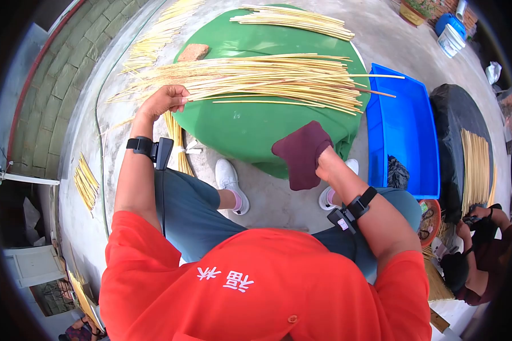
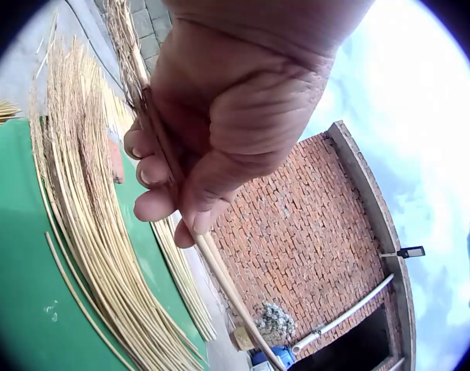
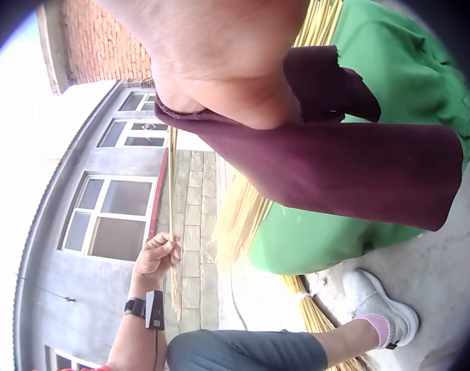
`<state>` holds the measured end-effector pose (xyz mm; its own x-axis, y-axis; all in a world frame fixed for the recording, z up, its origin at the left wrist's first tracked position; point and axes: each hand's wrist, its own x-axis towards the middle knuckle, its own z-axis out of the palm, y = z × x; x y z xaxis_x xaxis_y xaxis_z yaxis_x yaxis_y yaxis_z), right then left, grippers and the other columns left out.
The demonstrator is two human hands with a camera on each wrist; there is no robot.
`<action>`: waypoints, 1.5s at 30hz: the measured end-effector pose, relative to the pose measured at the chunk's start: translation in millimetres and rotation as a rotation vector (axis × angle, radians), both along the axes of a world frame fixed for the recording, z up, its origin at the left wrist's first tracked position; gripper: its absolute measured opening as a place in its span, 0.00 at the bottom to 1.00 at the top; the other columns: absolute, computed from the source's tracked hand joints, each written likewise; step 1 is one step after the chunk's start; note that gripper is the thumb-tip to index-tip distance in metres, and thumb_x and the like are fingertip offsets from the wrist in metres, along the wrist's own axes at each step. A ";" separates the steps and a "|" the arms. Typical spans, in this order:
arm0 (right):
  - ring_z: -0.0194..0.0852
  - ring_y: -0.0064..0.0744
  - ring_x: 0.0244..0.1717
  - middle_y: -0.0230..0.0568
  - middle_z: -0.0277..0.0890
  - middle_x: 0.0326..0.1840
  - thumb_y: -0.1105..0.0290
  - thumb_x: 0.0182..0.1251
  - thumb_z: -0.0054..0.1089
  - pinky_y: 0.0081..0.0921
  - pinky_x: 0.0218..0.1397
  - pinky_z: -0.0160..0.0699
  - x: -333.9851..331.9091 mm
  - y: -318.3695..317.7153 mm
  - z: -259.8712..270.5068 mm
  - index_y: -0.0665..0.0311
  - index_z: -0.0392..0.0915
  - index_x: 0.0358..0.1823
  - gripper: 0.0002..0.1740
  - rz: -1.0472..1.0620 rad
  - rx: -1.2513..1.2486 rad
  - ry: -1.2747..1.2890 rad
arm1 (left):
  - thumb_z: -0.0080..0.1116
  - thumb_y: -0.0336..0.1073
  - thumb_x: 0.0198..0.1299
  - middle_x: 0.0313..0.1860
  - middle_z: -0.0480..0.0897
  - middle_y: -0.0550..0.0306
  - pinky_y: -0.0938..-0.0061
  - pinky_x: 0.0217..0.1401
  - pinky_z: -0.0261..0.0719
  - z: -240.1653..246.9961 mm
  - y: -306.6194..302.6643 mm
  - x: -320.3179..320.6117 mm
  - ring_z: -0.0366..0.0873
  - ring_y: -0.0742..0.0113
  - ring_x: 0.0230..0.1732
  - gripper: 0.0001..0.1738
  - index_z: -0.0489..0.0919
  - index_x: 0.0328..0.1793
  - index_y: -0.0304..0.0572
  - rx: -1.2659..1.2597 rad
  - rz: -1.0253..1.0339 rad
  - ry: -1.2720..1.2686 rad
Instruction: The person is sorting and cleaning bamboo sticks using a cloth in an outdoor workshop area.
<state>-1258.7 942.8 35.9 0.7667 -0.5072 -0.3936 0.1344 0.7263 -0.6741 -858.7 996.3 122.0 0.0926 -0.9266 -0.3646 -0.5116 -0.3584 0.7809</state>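
Observation:
My left hand [image 1: 168, 100] pinches a single long straw stalk [image 2: 229, 286] between thumb and fingers, at the left side of the green-covered round table. Its fluffy seed end hangs past the heel of the hand in the left wrist view. A maroon cloth [image 1: 302, 152] is in my right hand [image 1: 326, 163], over the near right edge of the table; the cloth hides the fingers. In the right wrist view the stalk runs up from the left hand toward the cloth. A wide pile of pale stalks [image 1: 267, 79] lies across the green cover [image 1: 233, 128].
A smaller bundle of stalks [image 1: 293, 21] and a brick [image 1: 193, 52] lie on the table. Right of it stands a blue bin [image 1: 407, 122]. A tied bundle [image 1: 179, 142] sits below the left edge. Another person [image 1: 483, 250] works at far right.

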 end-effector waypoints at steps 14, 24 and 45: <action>0.74 0.36 0.41 0.41 0.74 0.40 0.64 0.62 0.49 0.33 0.46 0.75 7.1 -29.7 27.2 0.63 0.70 0.42 0.12 -0.882 0.035 -0.223 | 0.53 0.34 0.55 0.22 0.77 0.42 0.55 0.28 0.71 -16.2 -26.2 -278.4 0.76 0.42 0.27 0.18 0.61 0.50 0.42 -0.733 -0.204 -0.664; 0.73 0.39 0.46 0.48 0.72 0.48 0.65 0.65 0.42 0.34 0.53 0.74 -56.6 -107.6 12.5 0.68 0.69 0.44 0.14 -1.116 0.002 -0.358 | 0.55 0.34 0.53 0.25 0.75 0.54 0.65 0.25 0.72 1.5 33.2 -92.2 0.75 0.55 0.26 0.09 0.69 0.38 0.45 -0.811 -0.305 -1.206; 0.76 0.29 0.38 0.37 0.75 0.40 0.67 0.63 0.50 0.24 0.45 0.77 22.4 -45.9 47.7 0.65 0.71 0.39 0.09 -0.459 -0.078 -0.343 | 0.47 0.32 0.57 0.32 0.75 0.50 0.61 0.37 0.73 36.3 6.1 -152.3 0.74 0.52 0.36 0.14 0.73 0.49 0.41 -0.809 -0.026 -1.050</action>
